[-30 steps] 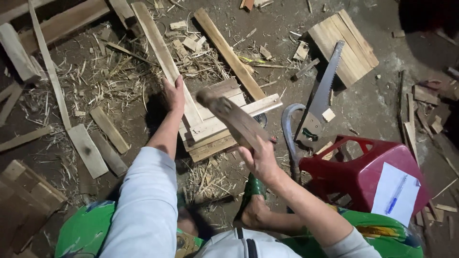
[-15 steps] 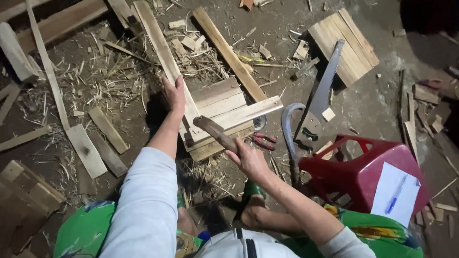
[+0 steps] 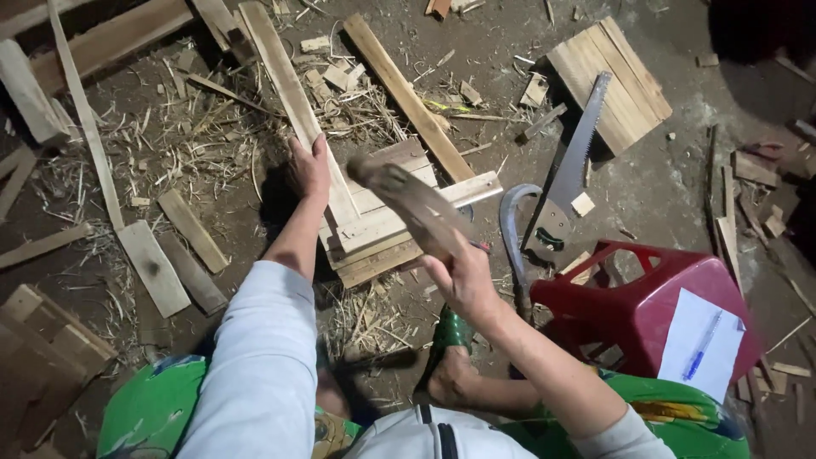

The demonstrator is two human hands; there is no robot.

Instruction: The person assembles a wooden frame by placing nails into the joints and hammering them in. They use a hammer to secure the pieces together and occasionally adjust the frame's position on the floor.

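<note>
My left hand (image 3: 308,168) presses down on a long pale wooden slat (image 3: 285,76) where it crosses a low stack of short planks (image 3: 387,234) on the dirt floor. My right hand (image 3: 463,276) grips a wooden-handled tool (image 3: 404,200), blurred by motion. The tool is raised above the stack and points up and to the left, towards my left hand. Its head is too smeared to make out. My light sleeves and green-patterned knees fill the bottom of the view, and a bare foot (image 3: 450,382) rests below the stack.
A hand saw (image 3: 571,166) and a curved metal blade (image 3: 507,225) lie right of the stack. A red plastic stool (image 3: 629,306) holds a paper with a pen (image 3: 701,340). A slatted panel (image 3: 608,81) lies at the back right. Boards, offcuts and shavings litter the ground.
My right hand swung the tool down onto the stack half a second ago and has lifted it again. My left hand has stayed on the slat.
</note>
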